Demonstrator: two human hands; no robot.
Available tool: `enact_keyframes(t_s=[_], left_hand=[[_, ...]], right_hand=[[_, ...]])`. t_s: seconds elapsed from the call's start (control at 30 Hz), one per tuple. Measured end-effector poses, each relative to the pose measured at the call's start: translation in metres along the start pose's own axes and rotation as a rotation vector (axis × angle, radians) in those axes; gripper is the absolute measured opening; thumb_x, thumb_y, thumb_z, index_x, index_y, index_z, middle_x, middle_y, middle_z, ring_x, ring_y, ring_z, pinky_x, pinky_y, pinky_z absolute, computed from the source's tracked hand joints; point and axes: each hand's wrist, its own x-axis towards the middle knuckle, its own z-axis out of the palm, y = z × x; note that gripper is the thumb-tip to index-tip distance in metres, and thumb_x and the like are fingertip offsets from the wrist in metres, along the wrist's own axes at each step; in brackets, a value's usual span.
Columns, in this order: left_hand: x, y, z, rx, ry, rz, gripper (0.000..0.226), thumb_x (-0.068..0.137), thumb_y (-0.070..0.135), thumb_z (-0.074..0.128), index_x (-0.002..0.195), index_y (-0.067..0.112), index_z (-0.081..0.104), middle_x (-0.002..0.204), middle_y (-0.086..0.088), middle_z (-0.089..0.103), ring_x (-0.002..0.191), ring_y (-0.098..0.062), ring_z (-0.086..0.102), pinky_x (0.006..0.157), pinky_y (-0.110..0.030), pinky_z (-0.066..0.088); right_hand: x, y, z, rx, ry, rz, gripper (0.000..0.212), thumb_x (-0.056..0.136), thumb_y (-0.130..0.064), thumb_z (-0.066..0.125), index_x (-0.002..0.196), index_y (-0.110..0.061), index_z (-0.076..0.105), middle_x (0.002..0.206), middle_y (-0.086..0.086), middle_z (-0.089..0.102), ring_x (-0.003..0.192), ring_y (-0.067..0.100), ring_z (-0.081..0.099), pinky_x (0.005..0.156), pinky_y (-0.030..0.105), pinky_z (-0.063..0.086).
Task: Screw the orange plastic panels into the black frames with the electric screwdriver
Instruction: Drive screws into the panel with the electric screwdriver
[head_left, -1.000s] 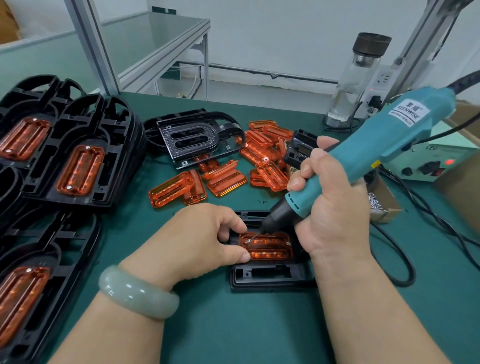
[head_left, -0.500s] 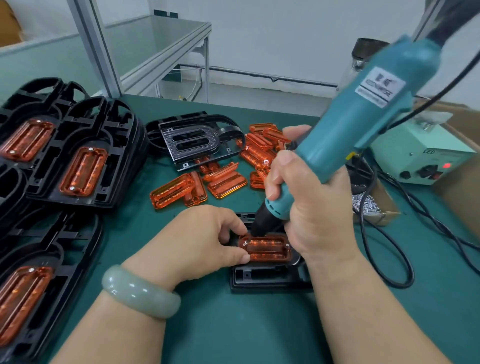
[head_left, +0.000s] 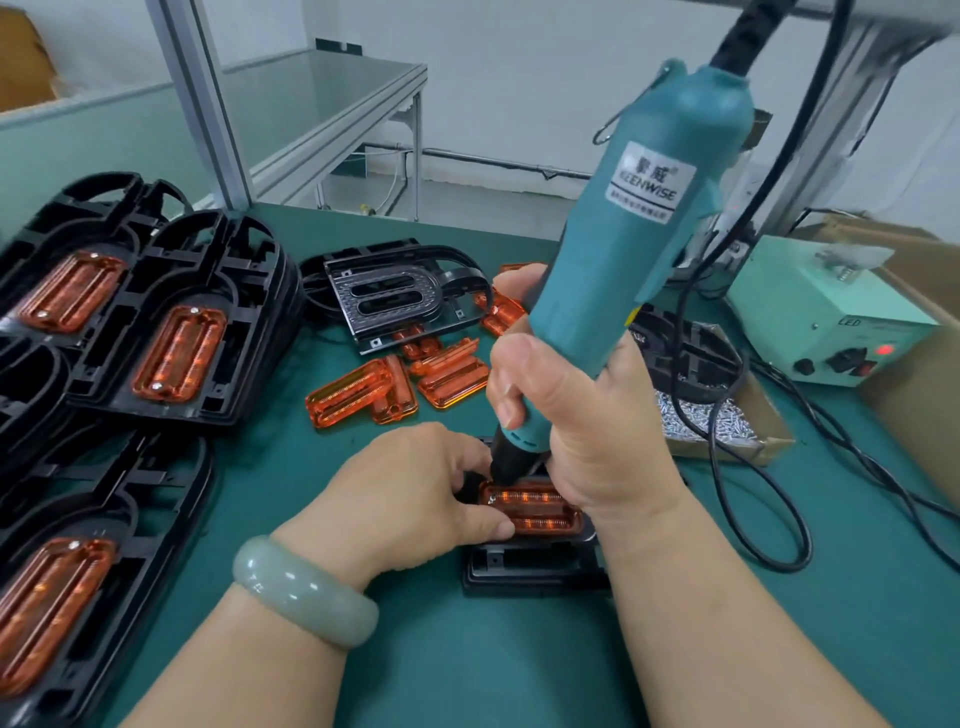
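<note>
Head view: right hand (head_left: 587, 431) wrapped fully round the electric screwdriver (head_left: 639, 249), near upright so the bit sits square on the left-end screw of the orange panel (head_left: 540, 512). Left hand (head_left: 415, 483) pinches that panel between thumb and curled fingers, pinning it in the black frame (head_left: 530, 569).
</note>
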Motion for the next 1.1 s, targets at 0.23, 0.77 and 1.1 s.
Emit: enact_keyframes(t_s=[0.23,0.77,1.1], left_hand=[[-0.003,0.008,-0.002,-0.015,0.039,-0.009,0.047,0.066,0.045,0.078,0.06,0.074,0.041,0.053,0.014,0.053,0.053,-0.002,0.045,0.053,-0.025,0.04],[-0.002,0.007,-0.002,-0.012,0.045,-0.034,0.042,0.065,0.046,0.078,0.058,0.07,0.044,0.059,0.012,0.05,0.06,-0.001,0.047,0.058,-0.025,0.043],[0.001,0.001,0.002,-0.014,0.015,-0.076,0.033,0.066,0.05,0.077,0.096,0.044,0.065,0.072,0.011,0.057,0.072,-0.009,0.054,0.071,-0.029,0.05]], right_hand=[[0.003,0.0,0.004,0.019,-0.086,0.04,0.027,0.08,-0.014,0.065,0.105,-0.024,0.064,0.058,-0.004,0.052,0.047,0.01,0.048,0.054,0.021,0.043],[-0.001,0.003,0.002,0.022,-0.061,0.005,0.028,0.08,-0.011,0.062,0.103,-0.027,0.064,0.058,-0.004,0.051,0.046,0.01,0.045,0.052,0.023,0.042],[-0.006,0.003,-0.01,0.057,0.062,-0.015,0.023,0.08,-0.005,0.058,0.092,-0.025,0.062,0.056,-0.005,0.05,0.045,0.012,0.047,0.053,0.022,0.043]])
